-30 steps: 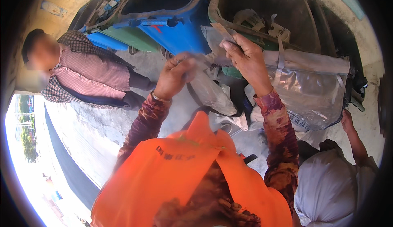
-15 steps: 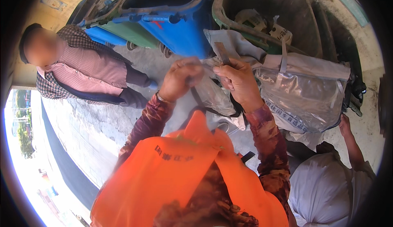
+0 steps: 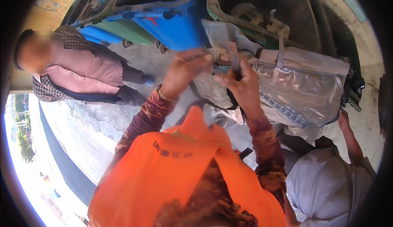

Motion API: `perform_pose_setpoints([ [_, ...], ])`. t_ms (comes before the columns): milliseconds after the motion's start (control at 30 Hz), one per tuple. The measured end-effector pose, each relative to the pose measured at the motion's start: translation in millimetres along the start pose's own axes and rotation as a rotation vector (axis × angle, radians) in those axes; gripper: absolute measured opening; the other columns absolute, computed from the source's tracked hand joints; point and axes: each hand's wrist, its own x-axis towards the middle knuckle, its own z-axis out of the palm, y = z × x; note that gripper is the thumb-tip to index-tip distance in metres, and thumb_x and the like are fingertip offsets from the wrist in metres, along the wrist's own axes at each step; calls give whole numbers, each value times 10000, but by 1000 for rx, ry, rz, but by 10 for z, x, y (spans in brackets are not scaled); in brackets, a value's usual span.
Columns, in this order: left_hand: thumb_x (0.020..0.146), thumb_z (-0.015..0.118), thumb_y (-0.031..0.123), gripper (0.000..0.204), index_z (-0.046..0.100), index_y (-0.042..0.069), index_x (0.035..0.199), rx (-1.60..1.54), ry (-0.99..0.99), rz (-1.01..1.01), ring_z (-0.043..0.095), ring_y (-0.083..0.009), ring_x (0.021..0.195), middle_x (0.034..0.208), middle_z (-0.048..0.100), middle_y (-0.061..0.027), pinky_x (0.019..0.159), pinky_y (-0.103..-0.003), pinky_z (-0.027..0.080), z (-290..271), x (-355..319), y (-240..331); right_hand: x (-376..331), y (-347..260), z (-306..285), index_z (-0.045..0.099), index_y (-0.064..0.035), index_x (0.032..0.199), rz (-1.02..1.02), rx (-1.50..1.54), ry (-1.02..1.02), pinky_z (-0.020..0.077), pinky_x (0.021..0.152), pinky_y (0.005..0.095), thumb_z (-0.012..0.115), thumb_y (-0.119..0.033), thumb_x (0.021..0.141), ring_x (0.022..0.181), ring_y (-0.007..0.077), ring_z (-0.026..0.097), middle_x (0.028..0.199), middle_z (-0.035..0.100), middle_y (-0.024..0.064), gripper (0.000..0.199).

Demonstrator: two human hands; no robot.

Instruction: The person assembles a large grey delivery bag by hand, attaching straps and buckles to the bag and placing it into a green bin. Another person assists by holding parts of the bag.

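Upright in my right hand [image 3: 245,85] is a flat, brownish, rusty-looking strip [image 3: 234,57]. The fingers and thumb are closed around its lower part. My left hand [image 3: 184,71] is just beside it, thumb and fingers pinched together and slightly blurred. What that pinch holds, if anything, I cannot make out. Behind both hands, a grey and clear plastic cover [image 3: 303,88] with a pale strap and dark lettering hangs over the front of a green bin. My hands hide part of its left end.
A blue bin [image 3: 176,30] and a green bin [image 3: 262,38] with rubbish inside line the wall. At left stands a person in a checked jacket [image 3: 82,69]. Another person in a grey top [image 3: 323,182] bends at lower right, one hand by the cover's edge.
My left hand has moved right, nearer the right hand. The strip in my right hand now leans less to the left and shows further right. The view has shifted slightly.
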Motion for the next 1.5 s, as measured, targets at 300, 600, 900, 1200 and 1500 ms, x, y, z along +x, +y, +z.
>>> perform_pose_setpoints([
  [300,1025,514,351,392,677,7,931,54,11,-30,368,-32,551,679,545,20,504,-205,279,275,120,-66,43,337,225,645,8,1154,-38,232,238,378,536,199,781,-59,823,643,14,469,841,611,-38,364],
  [600,1049,436,438,462,631,19,1064,-108,-4,-13,322,-36,495,680,540,-2,460,-207,245,484,142,-65,-27,339,158,658,10,989,115,553,331,286,455,204,724,-78,875,497,33,382,673,536,-43,159],
  [900,1018,536,401,417,659,22,893,78,95,-104,315,-41,482,600,500,1,471,-211,250,292,110,-65,-68,421,-17,658,15,913,243,740,407,254,456,219,720,-144,885,486,31,314,592,363,-78,173],
  [1200,986,566,477,543,690,-35,853,35,-127,-443,338,-58,487,640,529,-23,489,-207,281,356,211,-104,-113,498,-60,700,-7,831,256,614,350,228,438,226,714,-108,878,447,24,321,537,440,-58,113],
  [1500,962,636,259,286,653,14,814,-291,-141,-232,367,-63,524,671,542,-17,492,-219,277,344,223,-441,-80,446,-133,736,-14,875,235,451,334,234,450,222,711,-122,890,472,18,354,551,456,-69,111],
])
